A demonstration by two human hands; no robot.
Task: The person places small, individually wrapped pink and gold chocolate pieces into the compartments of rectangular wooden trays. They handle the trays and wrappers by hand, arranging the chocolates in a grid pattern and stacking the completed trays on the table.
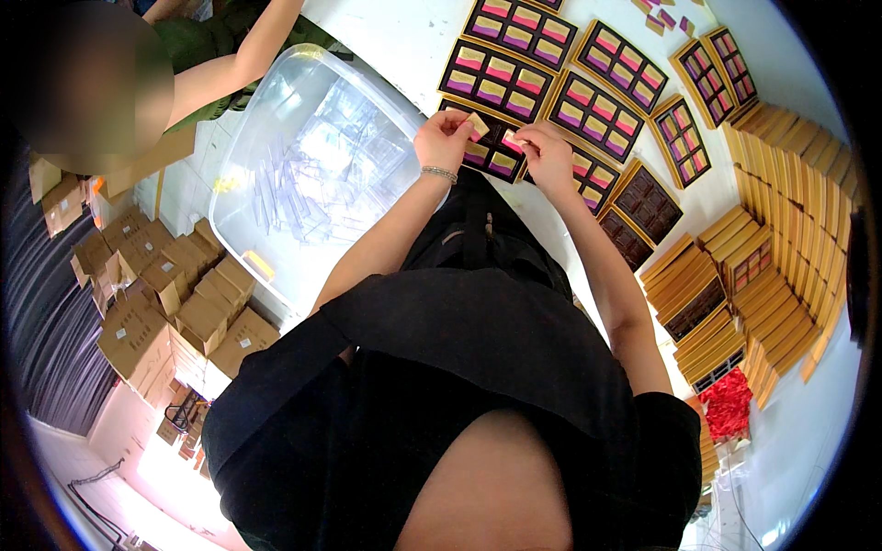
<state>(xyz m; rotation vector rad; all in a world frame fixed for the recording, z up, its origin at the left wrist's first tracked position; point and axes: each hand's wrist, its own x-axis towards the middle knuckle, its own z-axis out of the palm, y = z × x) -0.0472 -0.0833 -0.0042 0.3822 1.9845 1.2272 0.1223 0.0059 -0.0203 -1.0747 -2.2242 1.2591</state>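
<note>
In front of me lies a black gold-edged tray (493, 134) with some cells bare and others holding small pink, purple and gold pieces. Over its left part, my left hand (441, 143) pinches a small gold-and-pink block (477, 126) between thumb and fingers. My right hand (548, 156) is closed at the tray's right side, its fingertips on another small pink-and-pale block (513, 140). Whether that block is lifted or still rests in its cell I cannot tell. Filled trays of the same kind (598, 114) lie close beyond and to the right.
A clear plastic tub (227, 184) with transparent pieces stands at my left. Stacked gold-edged trays (781, 211) line the right side, near brown trays (647, 202). Loose blocks (666, 16) lie far right. Cardboard boxes (138, 335) are at left; another person's arm (216, 87) reaches in.
</note>
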